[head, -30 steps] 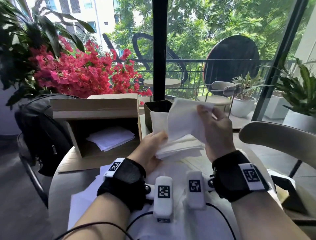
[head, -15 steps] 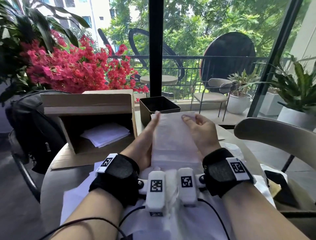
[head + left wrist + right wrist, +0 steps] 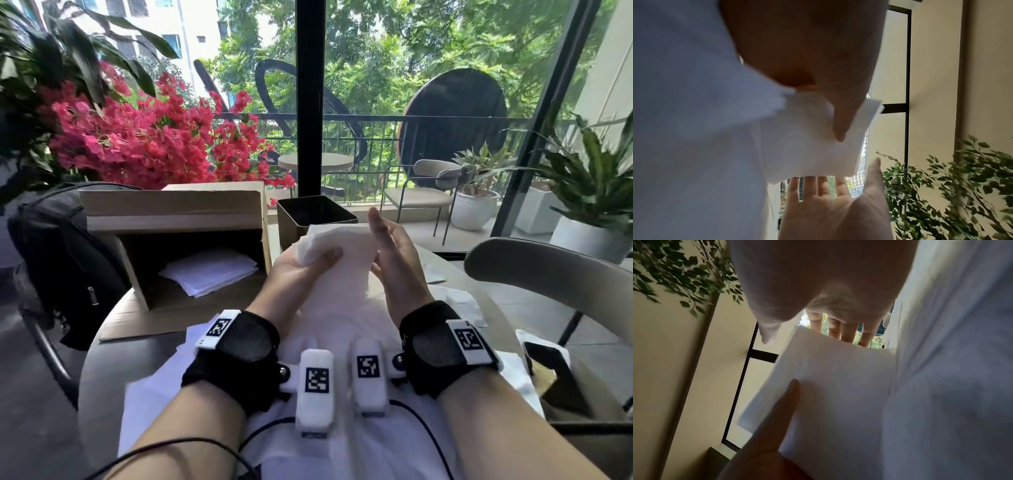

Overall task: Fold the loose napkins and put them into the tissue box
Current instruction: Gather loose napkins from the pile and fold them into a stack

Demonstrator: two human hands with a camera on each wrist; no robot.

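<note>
I hold the folded napkin stack (image 3: 337,260) just in front of the dark tissue box (image 3: 313,216), above the surface (image 3: 102,356). My left hand (image 3: 301,274) grips its left edge, thumb on top. My right hand (image 3: 394,253) lies flat against the right edge, fingers straight, seemingly touching it.

The napkin (image 3: 337,255) sits between the left hand (image 3: 301,270) and the right hand (image 3: 394,253). Just beyond the hands stands the tissue box (image 3: 313,216). Left of the left hand a cardboard box (image 3: 171,219) lies on the table (image 3: 99,359), with folded sheets (image 3: 209,272) inside.
</note>
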